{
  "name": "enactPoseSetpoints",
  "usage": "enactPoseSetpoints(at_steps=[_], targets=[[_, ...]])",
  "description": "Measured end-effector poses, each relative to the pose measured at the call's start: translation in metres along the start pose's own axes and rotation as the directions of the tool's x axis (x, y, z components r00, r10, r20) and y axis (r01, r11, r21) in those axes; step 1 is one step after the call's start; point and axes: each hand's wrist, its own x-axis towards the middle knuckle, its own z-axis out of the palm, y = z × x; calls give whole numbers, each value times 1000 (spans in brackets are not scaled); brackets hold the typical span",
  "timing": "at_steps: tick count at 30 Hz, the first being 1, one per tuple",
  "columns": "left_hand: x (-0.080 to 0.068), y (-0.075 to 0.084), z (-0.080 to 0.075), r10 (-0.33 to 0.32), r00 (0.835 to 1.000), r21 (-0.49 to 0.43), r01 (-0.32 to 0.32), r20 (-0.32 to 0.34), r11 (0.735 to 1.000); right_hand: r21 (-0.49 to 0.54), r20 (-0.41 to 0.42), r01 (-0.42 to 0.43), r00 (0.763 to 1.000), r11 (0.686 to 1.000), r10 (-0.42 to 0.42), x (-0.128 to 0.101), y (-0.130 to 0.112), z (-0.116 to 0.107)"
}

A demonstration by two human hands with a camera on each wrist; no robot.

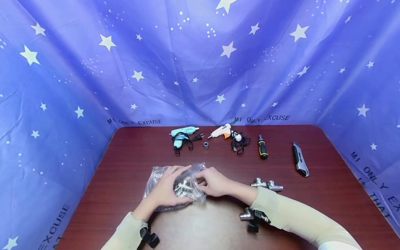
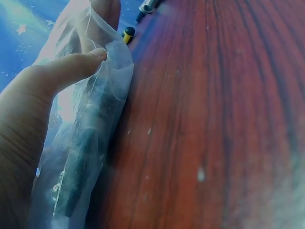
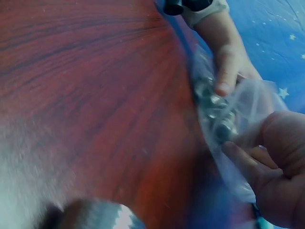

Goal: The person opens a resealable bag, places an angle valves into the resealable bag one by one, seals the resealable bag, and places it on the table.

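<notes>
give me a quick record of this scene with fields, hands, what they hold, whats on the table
left hand: grips the clear plastic bag from its left side
right hand: pinches the bag's right edge
bag contents: metal pipe fittings, seen through the plastic
surface: dark red wooden table
near right forearm: two loose metal fittings, another by the wrist
back row: teal glue gun, white glue gun, screwdriver, utility knife
backdrop: blue star cloth
</notes>
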Motion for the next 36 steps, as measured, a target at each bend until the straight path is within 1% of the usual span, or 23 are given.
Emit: enactPoseSetpoints(at_steps=[2,4,6,10,14,18,22,28,32,36], targets=[[0,0,-1,-11,1000,-8,11,-1,1000,1,13,9,1000,1000,-9,-3,0,-8],[0,-1,-2,-12,1000,-7,12,1,1000,5,18,1,1000,1000,-1,-7,1,-18],[1,-2,-1,-6,1000,-3,6,4,1000,-15,16,-9,1000,1000,9,-13,4,-30],[0,-2,-2,-1,1000,-8,1,12,1000,-72,-12,-12,1000,997,11,-25,11,-54],[1,-3,-4,-1,1000,-15,2,29,1000,-123,-46,-20,999,992,15,-42,20,-81],[4,-3,-4,7,999,-14,-7,46,1000,-175,-81,-80,994,981,67,-63,29,-108],[4,-2,-4,-1,998,-26,2,63,1000,-218,-77,-135,990,967,121,-84,38,-126],[6,-3,-1,3,998,-25,-2,65,1000,-263,-61,-181,983,948,171,-112,46,-143],[7,-2,-2,-3,999,-29,4,51,1000,-284,-28,-160,987,945,159,-122,50,-147],[6,-2,-3,-9,998,-31,11,58,999,-280,6,-136,990,950,144,-132,54,-142]])
